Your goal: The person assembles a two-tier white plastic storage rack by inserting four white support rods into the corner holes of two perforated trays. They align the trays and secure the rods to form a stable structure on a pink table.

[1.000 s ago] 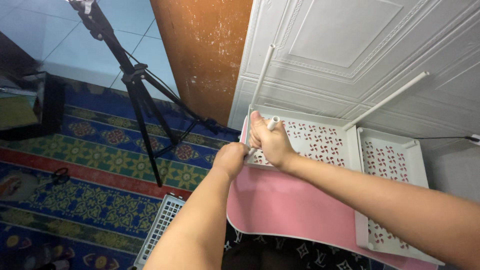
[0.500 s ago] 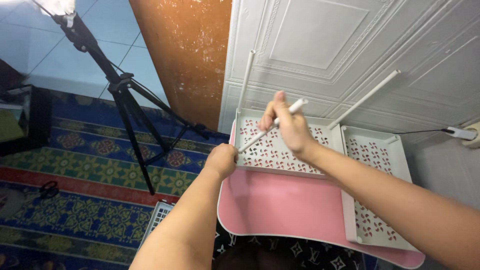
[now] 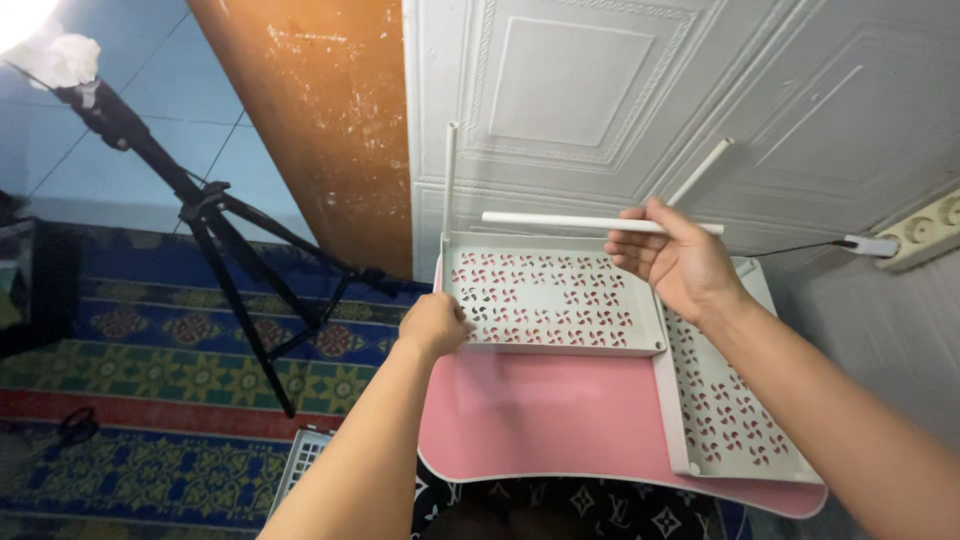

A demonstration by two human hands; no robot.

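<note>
The right hand (image 3: 678,262) holds a loose white tube (image 3: 590,223) level above the trays, its fingers clenched around the tube near its right end. The left hand (image 3: 432,325) is closed on the front left corner of the white perforated tray (image 3: 550,300), fingers curled over its rim, steadying it. That tray lies on a pink surface (image 3: 540,420), with a second perforated tray (image 3: 730,400) just beside it on the right. One white tube (image 3: 449,180) already stands upright in the back left corner of the first tray, and another (image 3: 700,172) rises at a slant behind the right hand, near the back where the trays meet. Judging by this, the assembly looks partly done: two posts seated, the held tube not yet fitted, and the front corners still bare. A black tripod (image 3: 215,250) stands on the patterned carpet (image 3: 150,400) to the left, and a power strip (image 3: 925,232) sits at the wall on the right
</note>
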